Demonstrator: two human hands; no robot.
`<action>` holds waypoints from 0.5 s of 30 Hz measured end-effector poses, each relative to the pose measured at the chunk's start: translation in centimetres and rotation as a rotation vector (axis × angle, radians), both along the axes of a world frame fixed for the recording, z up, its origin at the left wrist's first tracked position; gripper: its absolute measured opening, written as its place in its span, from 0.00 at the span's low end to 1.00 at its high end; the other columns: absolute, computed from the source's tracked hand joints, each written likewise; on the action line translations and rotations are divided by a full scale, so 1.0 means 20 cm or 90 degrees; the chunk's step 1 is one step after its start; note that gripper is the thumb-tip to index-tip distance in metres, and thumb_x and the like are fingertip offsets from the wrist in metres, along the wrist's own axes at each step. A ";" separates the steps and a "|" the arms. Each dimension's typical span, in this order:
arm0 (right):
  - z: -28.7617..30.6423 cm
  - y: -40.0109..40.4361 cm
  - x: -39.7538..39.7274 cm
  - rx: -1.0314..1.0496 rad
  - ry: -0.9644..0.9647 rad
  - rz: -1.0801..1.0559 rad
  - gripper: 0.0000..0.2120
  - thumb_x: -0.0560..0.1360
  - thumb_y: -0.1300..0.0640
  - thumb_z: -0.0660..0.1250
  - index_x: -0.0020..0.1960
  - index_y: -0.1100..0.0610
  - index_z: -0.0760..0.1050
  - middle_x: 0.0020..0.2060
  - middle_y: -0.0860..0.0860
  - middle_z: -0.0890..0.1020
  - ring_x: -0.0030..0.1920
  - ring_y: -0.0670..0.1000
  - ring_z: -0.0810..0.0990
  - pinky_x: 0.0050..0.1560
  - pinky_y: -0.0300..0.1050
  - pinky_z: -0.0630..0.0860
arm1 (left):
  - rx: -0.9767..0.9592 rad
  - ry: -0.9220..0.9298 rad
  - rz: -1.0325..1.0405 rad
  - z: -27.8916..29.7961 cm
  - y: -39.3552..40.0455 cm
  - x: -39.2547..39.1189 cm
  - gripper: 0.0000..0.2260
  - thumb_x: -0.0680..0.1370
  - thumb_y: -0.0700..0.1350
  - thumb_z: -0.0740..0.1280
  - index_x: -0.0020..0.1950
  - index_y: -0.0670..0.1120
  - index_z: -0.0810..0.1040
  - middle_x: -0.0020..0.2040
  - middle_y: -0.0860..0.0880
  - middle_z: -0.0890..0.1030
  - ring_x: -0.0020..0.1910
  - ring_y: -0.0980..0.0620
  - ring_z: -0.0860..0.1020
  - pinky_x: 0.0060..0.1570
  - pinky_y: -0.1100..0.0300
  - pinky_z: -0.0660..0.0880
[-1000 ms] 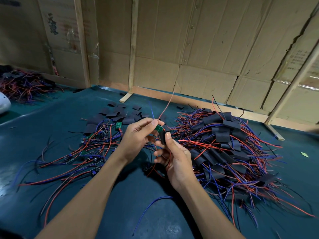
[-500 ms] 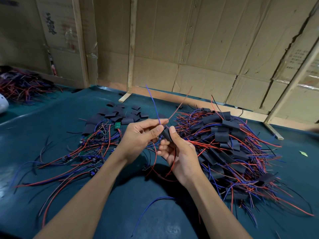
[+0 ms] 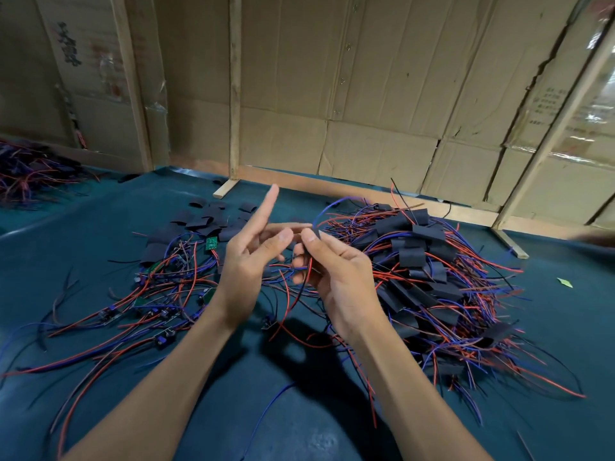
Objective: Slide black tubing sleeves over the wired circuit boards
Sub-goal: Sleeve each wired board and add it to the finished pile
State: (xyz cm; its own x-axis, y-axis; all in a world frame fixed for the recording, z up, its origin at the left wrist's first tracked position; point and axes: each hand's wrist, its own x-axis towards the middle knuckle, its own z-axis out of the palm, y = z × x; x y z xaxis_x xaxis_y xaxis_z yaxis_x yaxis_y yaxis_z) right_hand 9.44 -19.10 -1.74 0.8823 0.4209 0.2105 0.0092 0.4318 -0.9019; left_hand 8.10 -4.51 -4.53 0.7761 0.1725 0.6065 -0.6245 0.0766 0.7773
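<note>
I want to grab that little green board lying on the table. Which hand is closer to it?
Left. The left hand hovers just right of the green board; the right hand is farther right.

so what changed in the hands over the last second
The left hand let go of the green board and wires it was pinching; its fingers are now spread, index pointing up. The board is no longer visible, apparently now inside the black sleeve that the right hand grips, with red and blue wires trailing from it. The sleeved pile, the unsleeved boards and the loose sleeves lie as before.
</note>
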 end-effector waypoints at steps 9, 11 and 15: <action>0.88 -0.30 0.01 -0.300 -0.439 -0.113 0.06 0.77 0.54 0.72 0.53 0.54 0.83 0.41 0.52 0.85 0.35 0.50 0.82 0.34 0.44 0.80 | 0.359 0.134 0.502 -0.13 -0.01 0.02 0.18 0.81 0.47 0.64 0.71 0.53 0.72 0.51 0.54 0.82 0.53 0.49 0.77 0.54 0.49 0.74; 1.07 -0.43 0.07 -0.463 -0.607 -0.249 0.10 0.73 0.46 0.73 0.52 0.47 0.83 0.45 0.49 0.86 0.42 0.49 0.85 0.46 0.46 0.82 | 0.530 0.273 0.574 -0.16 0.02 0.05 0.19 0.80 0.47 0.63 0.72 0.50 0.71 0.61 0.49 0.78 0.62 0.45 0.71 0.61 0.46 0.68; 1.07 -0.62 0.31 -0.686 -0.686 -0.526 0.16 0.75 0.46 0.68 0.59 0.50 0.81 0.51 0.49 0.84 0.54 0.51 0.82 0.59 0.52 0.78 | 0.706 0.475 0.590 -0.18 0.04 0.09 0.21 0.81 0.50 0.58 0.73 0.48 0.69 0.70 0.47 0.71 0.67 0.43 0.65 0.63 0.46 0.61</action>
